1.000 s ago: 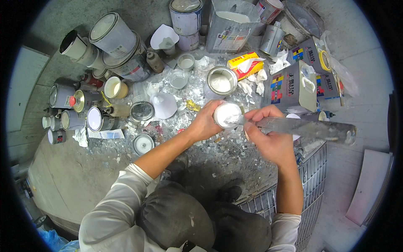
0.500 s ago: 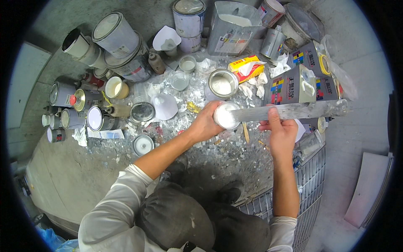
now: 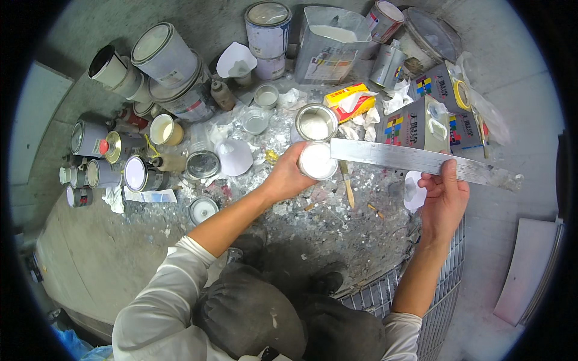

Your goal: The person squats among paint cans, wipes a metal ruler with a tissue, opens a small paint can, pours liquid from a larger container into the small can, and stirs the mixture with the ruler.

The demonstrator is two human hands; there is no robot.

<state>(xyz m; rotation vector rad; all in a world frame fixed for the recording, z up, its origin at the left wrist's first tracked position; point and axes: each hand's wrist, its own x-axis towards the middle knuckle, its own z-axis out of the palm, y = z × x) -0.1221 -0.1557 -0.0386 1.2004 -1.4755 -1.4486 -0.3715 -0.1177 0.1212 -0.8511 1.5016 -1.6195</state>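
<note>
A white-filled cup [image 3: 318, 161] is held above a paint-spattered floor by a person's left hand [image 3: 288, 175], whose fingers wrap its left side. To the right of the cup, the right hand [image 3: 447, 197] pinches a flat metal strip [image 3: 385, 155], thumb on top, past its middle toward its outer end. The strip's long axis runs sideways, dropping slightly in view away from the cup; its inner end overlaps the cup's right rim in view, though whether they touch I cannot tell. The left hand is nearer that end. Just beyond the cup stands an open can [image 3: 316, 122]; a wooden stick [image 3: 349, 194] lies to the cup's lower right, a white cone [image 3: 235, 157] to its left.
</note>
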